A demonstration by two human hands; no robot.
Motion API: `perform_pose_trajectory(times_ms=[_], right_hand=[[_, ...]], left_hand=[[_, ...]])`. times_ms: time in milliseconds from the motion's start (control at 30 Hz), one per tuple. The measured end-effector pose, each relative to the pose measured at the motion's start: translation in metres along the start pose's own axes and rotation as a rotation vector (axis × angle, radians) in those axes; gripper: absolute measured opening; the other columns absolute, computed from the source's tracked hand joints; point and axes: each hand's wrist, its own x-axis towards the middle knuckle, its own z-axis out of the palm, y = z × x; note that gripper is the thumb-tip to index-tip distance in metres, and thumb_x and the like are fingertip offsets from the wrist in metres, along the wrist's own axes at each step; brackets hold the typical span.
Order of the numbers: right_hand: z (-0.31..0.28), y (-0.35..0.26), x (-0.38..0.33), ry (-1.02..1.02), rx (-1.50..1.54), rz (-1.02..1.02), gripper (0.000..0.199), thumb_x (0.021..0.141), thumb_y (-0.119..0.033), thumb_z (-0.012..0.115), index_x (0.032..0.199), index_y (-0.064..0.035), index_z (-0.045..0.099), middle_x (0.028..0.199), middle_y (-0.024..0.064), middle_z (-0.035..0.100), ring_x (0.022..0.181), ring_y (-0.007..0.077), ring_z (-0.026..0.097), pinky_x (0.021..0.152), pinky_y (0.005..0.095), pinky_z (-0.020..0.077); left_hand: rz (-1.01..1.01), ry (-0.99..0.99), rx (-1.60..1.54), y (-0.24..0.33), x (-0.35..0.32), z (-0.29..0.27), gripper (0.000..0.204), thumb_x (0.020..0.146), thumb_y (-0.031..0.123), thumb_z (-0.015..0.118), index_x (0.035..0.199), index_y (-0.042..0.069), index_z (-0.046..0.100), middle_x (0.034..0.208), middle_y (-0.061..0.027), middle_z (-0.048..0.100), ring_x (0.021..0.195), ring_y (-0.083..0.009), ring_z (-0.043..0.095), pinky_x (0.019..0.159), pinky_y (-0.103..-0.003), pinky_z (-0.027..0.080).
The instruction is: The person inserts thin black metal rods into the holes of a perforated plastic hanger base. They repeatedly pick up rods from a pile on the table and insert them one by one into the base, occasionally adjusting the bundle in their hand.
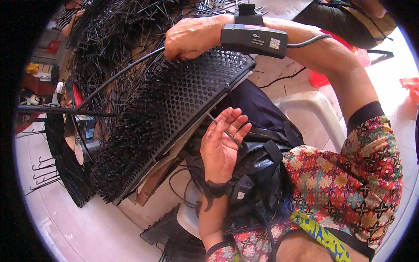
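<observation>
Honestly, steady that perforated board [205, 83]: left hand [219, 150] open, thin rod [233, 138] across its fingers; right hand [190, 38] curled, grip unclear.

black wrist box [251, 43] | white square code [274, 43] | tiny print [257, 39], unreadable

Two hands: right hand [187, 40] just before twelve o'clock, left hand [221, 146] near the centre. Two wrist boxes [253, 42], toward one and five. One holed panel [205, 81]. One white chair [307, 105] toward three. One silvery can [86, 151] toward nine. Black sticks [109, 54] toward eleven: too many to count.
</observation>
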Motion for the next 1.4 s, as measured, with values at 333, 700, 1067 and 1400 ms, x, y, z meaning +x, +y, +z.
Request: perform_pose_trajectory(times_ms=[333,700,1067,1400], right_hand=[[-0.019,-0.001,0.007,0.215,0.148,0.005,0.016,0.070,-0.011,0.060,0.078,0.0028,0.057,0.069,0.0179,0.058,0.069,0.0329,0.059,0.061,0.0396,0.0454],[0.017,-0.027,-0.051,0.420,0.074,0.306,0.019,0.080,-0.020,0.059,0.086,-0.0018,0.060,0.066,0.0175,0.058,0.063,0.0354,0.058,0.054,0.0405,0.0456],[0.032,-0.122,-0.088,0.486,1.139,0.633,0.016,0.072,-0.009,0.065,0.081,0.0037,0.064,0.068,0.0102,0.064,0.061,0.0136,0.058,0.056,0.0281,0.0472],[0.021,-0.062,-0.072,1.118,0.576,0.593,0.014,0.074,-0.007,0.068,0.084,-0.0004,0.062,0.069,0.0072,0.063,0.062,0.0107,0.059,0.057,0.0249,0.0475]], left_hand=[[-0.012,0.010,0.024,0.001,-0.002,0.004,0.036,0.092,0.023,0.046,0.119,-0.001,0.046,0.114,-0.0151,0.052,0.104,-0.0271,0.054,0.090,-0.045,0.044],[-0.081,-0.070,0.072,0.004,-0.005,0.010,0.041,0.094,0.031,0.043,0.125,0.005,0.041,0.111,-0.0156,0.054,0.096,-0.0256,0.058,0.076,-0.042,0.051],[-0.096,-0.066,0.408,0.016,-0.001,0.024,0.033,0.092,0.028,0.049,0.100,-0.003,0.055,0.080,-0.0146,0.062,0.063,-0.0182,0.060,0.038,-0.021,0.037],[0.208,0.061,0.461,0.042,-0.001,0.037,0.038,0.092,0.025,0.049,0.118,-0.002,0.045,0.109,-0.0171,0.057,0.093,-0.0236,0.060,0.069,-0.033,0.053]])
